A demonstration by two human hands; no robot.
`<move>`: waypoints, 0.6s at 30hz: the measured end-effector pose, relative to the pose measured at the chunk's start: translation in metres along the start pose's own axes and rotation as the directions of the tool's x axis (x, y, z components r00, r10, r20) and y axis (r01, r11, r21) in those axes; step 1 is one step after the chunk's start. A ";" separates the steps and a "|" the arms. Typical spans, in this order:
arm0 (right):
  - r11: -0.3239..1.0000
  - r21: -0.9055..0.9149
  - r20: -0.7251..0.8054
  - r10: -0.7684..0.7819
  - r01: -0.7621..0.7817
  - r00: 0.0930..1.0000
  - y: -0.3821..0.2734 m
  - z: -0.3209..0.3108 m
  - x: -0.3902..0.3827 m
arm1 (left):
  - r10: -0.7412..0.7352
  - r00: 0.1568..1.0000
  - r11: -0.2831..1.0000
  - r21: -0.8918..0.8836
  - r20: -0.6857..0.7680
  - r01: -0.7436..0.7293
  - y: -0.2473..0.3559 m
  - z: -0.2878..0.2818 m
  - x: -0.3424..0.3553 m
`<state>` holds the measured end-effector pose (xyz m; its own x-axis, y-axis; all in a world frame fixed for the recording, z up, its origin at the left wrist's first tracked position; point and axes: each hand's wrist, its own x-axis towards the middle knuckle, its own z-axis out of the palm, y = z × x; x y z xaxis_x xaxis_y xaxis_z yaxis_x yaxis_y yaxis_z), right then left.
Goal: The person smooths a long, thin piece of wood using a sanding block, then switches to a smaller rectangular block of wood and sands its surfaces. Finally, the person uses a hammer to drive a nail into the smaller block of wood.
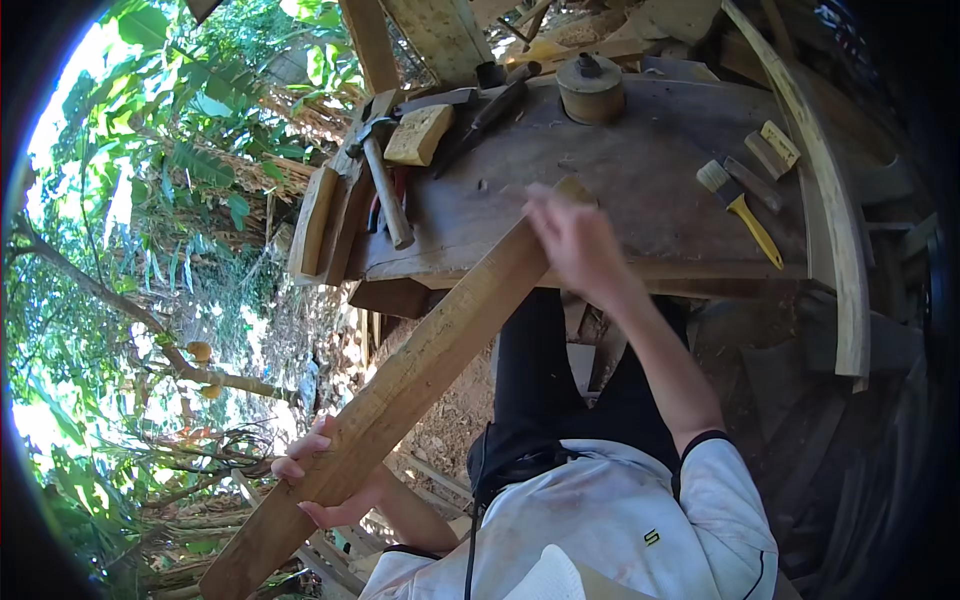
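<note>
1 plank (412,385) lies held across the left fingers (288,467), right fingers (545,215) clasping near its far end.

Open-air workshop: workbench (660,150), hammer (385,190), foliage (150,170)

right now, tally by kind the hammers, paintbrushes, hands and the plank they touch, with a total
Hammer: 1
Yellow-handled paintbrush: 1
Hands: 2, left hand and right hand
Plank touched by them: 1
Total: 5
</note>
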<state>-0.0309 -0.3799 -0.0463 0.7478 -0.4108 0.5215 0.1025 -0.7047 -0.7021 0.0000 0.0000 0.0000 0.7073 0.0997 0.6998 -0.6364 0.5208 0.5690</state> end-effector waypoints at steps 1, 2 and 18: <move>0.995 -0.003 -0.017 0.099 -0.099 0.995 0.008 -0.002 0.004 | 0.021 0.998 1.000 0.016 -0.062 -0.020 0.000 0.011 -0.001; 0.980 -0.006 -0.034 0.197 -0.197 0.980 0.014 -0.002 0.005 | 0.043 0.991 0.999 0.032 -0.123 -0.039 0.000 0.016 -0.002; 0.859 -0.003 0.225 0.499 -0.512 0.837 -0.019 -0.024 0.018 | 0.109 0.988 0.987 0.126 -0.112 -0.095 0.017 0.010 0.005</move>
<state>-0.0348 -0.3882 -0.0121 0.8245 -0.5654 -0.0235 -0.2968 -0.3966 -0.8687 -0.0102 0.0009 0.0169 0.6636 0.2503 0.7050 -0.7344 0.3979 0.5499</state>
